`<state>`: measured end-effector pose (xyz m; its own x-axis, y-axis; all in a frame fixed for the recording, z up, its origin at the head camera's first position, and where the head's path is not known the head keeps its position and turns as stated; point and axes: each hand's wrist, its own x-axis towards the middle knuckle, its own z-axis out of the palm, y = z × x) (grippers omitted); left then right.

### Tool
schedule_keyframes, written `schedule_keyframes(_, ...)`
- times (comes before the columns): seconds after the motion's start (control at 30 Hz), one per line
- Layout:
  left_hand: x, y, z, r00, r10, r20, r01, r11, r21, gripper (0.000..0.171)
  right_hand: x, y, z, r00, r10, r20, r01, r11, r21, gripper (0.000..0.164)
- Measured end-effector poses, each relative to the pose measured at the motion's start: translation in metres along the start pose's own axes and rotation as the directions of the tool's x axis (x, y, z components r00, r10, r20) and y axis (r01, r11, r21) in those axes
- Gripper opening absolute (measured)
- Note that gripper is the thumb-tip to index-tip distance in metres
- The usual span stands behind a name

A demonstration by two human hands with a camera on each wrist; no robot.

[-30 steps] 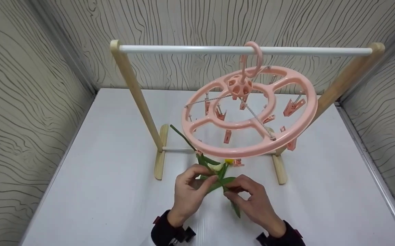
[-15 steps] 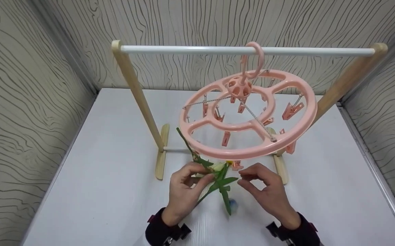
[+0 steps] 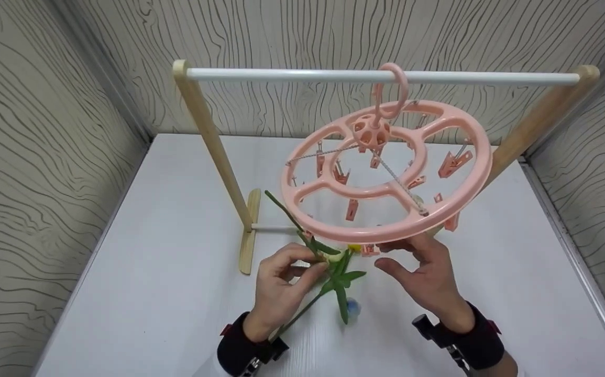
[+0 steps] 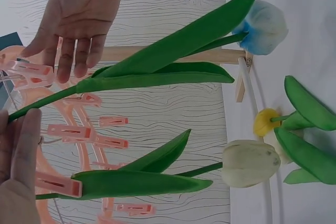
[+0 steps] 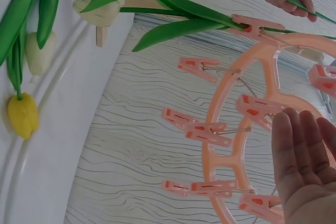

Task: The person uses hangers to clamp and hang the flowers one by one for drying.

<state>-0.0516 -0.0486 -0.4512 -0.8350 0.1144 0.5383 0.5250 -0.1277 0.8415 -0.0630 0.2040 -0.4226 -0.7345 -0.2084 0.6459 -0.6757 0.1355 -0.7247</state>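
Note:
My left hand (image 3: 286, 288) pinches the stem of an artificial tulip with a blue-and-white head (image 4: 265, 27), which hangs head down with its green leaves (image 3: 340, 288) spread. My right hand (image 3: 430, 277) holds nothing; its fingers are extended under the near rim of the pink clip hanger (image 3: 370, 233), partly hidden by it. In the left wrist view those fingers lie beside a pink clip (image 4: 31, 72). Another tulip, with a white head (image 4: 252, 163), hangs from a pink clip (image 4: 60, 184) close to my left hand.
The hanger hooks over the white bar (image 3: 281, 75) of a wooden-legged stand (image 3: 210, 141). Several other clips (image 5: 210, 132) dangle from the ring. A yellow tulip (image 5: 22, 115) and another white tulip (image 5: 41, 53) lie on the white table (image 3: 166, 251).
My right hand has left the tulip and moved right and up to the hanger's near rim, its fingers opening. The left hand shifted slightly left, still pinching the stem. The blue head came into view.

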Motion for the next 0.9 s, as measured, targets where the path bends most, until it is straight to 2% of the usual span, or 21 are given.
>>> schedule_keyframes(0.5,0.002,0.001,-0.003,1.0,0.031,0.004,-0.031,0.999,0.012,0.014,0.021,-0.011,0.015,0.999,-0.024,0.03,0.018,0.986,0.164,0.041)
schedule_keyframes(0.7,0.003,0.001,-0.005,0.999,0.034,0.005,-0.034,0.999,0.019,0.014,0.019,-0.014,0.016,0.999,0.036,-0.002,-0.035,0.994,0.1,0.037)
schedule_keyframes(0.9,0.005,0.004,-0.006,0.998,0.067,0.022,-0.067,0.998,0.004,0.017,0.017,-0.016,0.016,1.0,0.027,-0.009,-0.026,0.995,0.095,0.03)
